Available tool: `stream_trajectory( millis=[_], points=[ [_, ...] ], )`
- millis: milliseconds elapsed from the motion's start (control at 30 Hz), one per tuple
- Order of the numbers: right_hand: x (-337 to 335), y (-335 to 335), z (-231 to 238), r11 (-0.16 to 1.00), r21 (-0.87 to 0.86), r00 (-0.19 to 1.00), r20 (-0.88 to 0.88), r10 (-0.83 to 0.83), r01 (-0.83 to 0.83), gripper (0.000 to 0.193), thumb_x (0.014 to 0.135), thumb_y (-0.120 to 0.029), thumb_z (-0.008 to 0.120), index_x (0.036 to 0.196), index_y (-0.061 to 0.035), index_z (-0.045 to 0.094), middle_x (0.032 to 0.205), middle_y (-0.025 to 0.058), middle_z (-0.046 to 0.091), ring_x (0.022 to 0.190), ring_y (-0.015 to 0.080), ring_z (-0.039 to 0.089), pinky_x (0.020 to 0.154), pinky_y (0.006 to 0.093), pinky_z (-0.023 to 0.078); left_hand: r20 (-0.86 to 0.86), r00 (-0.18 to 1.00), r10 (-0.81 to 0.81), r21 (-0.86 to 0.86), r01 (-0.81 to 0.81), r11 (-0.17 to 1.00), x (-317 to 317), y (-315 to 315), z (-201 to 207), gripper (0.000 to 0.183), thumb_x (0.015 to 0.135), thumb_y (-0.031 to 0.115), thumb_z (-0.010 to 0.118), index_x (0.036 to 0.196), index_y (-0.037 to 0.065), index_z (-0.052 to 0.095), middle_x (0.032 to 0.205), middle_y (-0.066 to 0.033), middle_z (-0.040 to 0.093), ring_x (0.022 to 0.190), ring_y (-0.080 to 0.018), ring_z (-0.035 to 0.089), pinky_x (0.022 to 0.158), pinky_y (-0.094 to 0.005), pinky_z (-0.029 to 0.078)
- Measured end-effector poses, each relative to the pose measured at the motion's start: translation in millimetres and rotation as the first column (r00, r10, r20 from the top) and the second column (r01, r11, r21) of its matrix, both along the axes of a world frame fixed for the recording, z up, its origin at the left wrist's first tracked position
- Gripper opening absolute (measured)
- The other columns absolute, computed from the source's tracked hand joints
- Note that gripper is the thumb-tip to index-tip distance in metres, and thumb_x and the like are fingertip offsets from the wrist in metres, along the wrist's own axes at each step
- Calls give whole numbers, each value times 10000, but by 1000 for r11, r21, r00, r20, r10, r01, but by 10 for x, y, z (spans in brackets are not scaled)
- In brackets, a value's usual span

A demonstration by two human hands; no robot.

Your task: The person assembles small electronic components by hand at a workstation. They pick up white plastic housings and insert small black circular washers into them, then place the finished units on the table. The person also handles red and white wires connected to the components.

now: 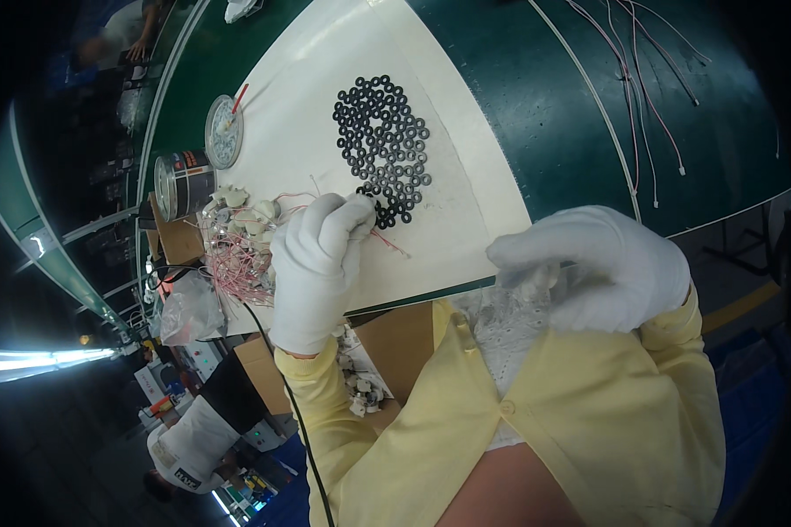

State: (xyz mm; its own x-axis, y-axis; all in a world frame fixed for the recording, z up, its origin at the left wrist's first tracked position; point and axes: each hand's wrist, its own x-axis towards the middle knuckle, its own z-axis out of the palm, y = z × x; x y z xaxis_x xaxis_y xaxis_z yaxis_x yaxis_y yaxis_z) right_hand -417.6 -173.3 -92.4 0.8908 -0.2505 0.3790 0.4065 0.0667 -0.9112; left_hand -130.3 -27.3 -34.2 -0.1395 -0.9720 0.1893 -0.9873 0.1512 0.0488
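Observation:
My left hand [321,259], in a white knit glove, is closed in a pinch at the near edge of a patch of small black rings [384,140]. A thin red-and-white wire [389,242] pokes out beside its fingertips and seems to be in the pinch; whatever else is between the fingers is hidden. My right hand [602,268], also in a white glove, hangs off the table's near edge in front of my chest. It is somewhat blurred, its fingers bend inward, and their inner side is hidden.
A tangled pile of red-and-white wires [240,263] with cream-coloured parts lies left of my left hand. Behind it stand a metal can [185,184] and a round dish [225,132] with a red stick. More wires [633,79] lie on the green surface at far right.

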Motion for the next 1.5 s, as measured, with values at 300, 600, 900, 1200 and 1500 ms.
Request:
stream_trajectory(
  millis=[300, 600, 900, 1200, 1500],
  points=[
    [1, 15, -8, 1000, -11, 1000, -10, -3, 3, 585, 865, -104, 815, 1400, -18, 594, 1038, 149, 749, 934, 250, 745, 819, 331, 576, 297, 955, -22, 136, -19, 991, -80, -75, 212, 277, 825, 87, 771, 1059, 131, 631, 872, -48, 618, 741, -277, 613, 607, -411, 475],
    [17, 18, -6, 999, 17, 999, 24, 28, -29, 583, 857, -53, 806, 1396, -11, 592, 938, 136, 755, 872, 260, 747, 805, 338, 581, 426, 876, -225, 330, 81, 941, -41, -255, 327, 251, 823, 120, 747, 1030, 142, 607, 768, -30, 524, 696, -248, 582, 637, -400, 467],
    [44, 37, -55, 998, 34, 997, 53, 59, -61, 553, 857, -73, 812, 1363, -2, 601, 964, 149, 773, 916, 274, 770, 850, 347, 604, 266, 927, -264, 416, 137, 899, 109, -295, 352, 270, 806, 122, 761, 1032, 128, 613, 790, -42, 575, 719, -272, 608, 647, -415, 481],
    [45, 19, -56, 996, 21, 994, 68, 84, -85, 532, 888, -69, 782, 1372, 16, 578, 985, 135, 785, 900, 252, 780, 843, 319, 603, 197, 957, -214, 461, 103, 881, 140, -286, 343, 229, 814, 122, 758, 997, 119, 622, 796, -47, 591, 744, -283, 615, 674, -426, 487],
    [46, 12, -45, 997, 17, 994, 78, 79, -81, 505, 894, -47, 753, 1367, 19, 589, 1018, 140, 779, 936, 271, 771, 839, 331, 600, 4, 998, -70, 453, 61, 890, 129, -215, 313, 255, 808, 55, 755, 1019, 93, 617, 835, -77, 612, 759, -299, 625, 692, -422, 506]
  ],
)
